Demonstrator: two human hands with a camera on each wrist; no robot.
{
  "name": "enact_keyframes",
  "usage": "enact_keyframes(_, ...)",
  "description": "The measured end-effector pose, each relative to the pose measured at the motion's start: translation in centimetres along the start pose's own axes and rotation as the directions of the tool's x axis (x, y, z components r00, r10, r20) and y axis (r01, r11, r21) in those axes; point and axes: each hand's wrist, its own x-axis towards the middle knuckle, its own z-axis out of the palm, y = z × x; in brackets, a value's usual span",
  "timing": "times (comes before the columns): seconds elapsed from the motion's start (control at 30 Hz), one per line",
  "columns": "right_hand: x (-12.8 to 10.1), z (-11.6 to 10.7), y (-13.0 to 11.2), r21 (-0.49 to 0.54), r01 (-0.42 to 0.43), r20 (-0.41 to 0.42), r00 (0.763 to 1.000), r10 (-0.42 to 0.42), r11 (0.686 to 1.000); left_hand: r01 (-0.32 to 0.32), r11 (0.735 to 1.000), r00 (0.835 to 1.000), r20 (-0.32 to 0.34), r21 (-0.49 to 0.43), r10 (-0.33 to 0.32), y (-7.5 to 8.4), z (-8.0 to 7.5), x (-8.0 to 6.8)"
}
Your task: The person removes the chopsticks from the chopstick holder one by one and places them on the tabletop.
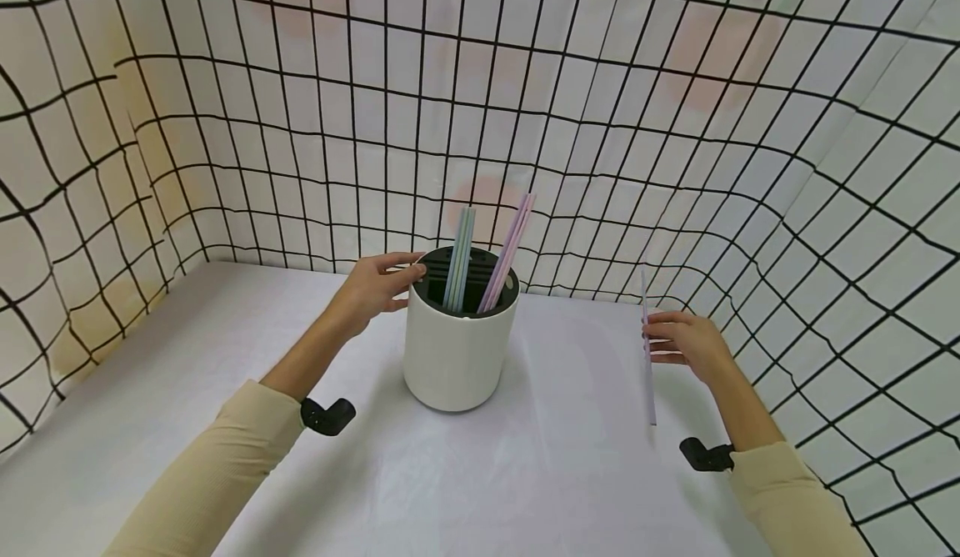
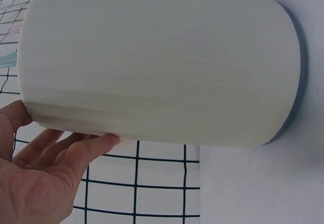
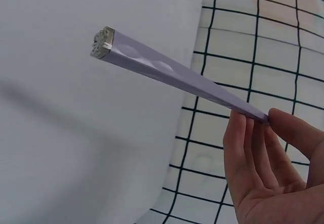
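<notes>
A white cylindrical chopstick holder (image 1: 456, 361) with a black slotted top stands upright on the table. Blue-green chopsticks (image 1: 460, 261) and pink and purple chopsticks (image 1: 508, 253) lean in its slots. My left hand (image 1: 372, 288) grips the holder's upper left side, thumb at the rim and fingers against the wall. In the left wrist view the holder's wall (image 2: 162, 67) hides part of those fingers. Off to the right, my right hand (image 1: 690, 343) pinches a light purple chopstick (image 3: 177, 77) between thumb and fingertips. It hangs nearly vertical above the table, its silver patterned end nearest the right wrist camera.
A black wire grid (image 1: 360, 123) encloses the back and both sides, with pale cloth behind it. White cloth covers the table (image 1: 487, 490). A black wrist camera sits on the left wrist (image 1: 327, 416) and another on the right wrist (image 1: 705, 455).
</notes>
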Motion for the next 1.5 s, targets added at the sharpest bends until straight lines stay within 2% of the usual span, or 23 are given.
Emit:
enact_keyframes(0.57,0.7,-0.6,5.6,-0.053,-0.094,0.01,0.995,0.095,0.994,-0.004,1.0,1.0,0.003,0.0,0.004,-0.2,-0.1,0.0)
enact_keyframes(1.1,0.9,-1.3,7.8,-0.1,-0.143,-0.034,0.99,0.14,0.985,-0.012,1.0,1.0,0.006,-0.004,0.012,-0.3,-0.2,0.1)
enact_keyframes(1.5,0.9,-1.7,9.3,-0.091,-0.167,-0.052,0.985,0.163,0.982,-0.008,1.0,1.0,0.005,-0.001,0.008,-0.3,-0.1,0.2)
